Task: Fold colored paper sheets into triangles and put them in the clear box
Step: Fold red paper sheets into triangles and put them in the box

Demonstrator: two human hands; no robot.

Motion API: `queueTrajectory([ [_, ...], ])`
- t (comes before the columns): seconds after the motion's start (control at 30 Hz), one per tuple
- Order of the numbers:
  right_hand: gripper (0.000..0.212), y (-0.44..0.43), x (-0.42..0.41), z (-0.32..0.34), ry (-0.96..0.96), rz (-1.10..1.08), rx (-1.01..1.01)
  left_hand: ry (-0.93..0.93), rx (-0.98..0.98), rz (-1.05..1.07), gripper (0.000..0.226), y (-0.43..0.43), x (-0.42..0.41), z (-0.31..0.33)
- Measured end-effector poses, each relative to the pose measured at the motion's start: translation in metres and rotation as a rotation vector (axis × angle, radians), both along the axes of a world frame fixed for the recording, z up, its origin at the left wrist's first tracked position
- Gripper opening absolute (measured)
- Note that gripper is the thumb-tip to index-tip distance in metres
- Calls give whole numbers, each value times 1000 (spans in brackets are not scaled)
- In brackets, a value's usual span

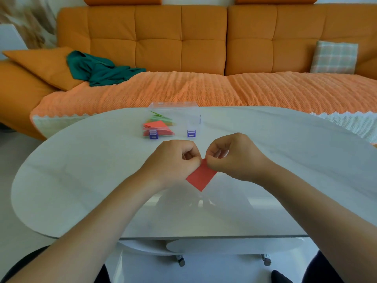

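Nearer the viewer than the clear box [173, 121], both hands pinch the top corner of a red paper sheet [201, 177]; left hand [175, 160] and right hand [230, 156] hide that corner; the box's folded triangles [158, 124] blur together, count unclear.

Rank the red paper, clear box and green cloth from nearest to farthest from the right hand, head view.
1. Red paper, pinched by the right hand.
2. Clear box, ahead on the table, slightly left.
3. Green cloth, far left on the sofa.
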State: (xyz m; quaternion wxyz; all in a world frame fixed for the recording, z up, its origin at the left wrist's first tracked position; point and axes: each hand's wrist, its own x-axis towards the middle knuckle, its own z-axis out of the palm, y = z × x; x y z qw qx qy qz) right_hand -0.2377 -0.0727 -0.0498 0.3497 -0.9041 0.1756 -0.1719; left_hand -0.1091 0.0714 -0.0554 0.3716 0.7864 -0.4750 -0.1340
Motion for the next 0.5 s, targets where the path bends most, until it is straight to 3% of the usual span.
queueTrajectory([
  [0.3, 12, -26, -2, -7, 0, -189, 17, -80, 79, 85, 11, 17, 30, 8],
  [0.5, 7, -2, 6, -8, -39, 23, 64, -58, 79, 50, 13, 15, 20, 7],
])
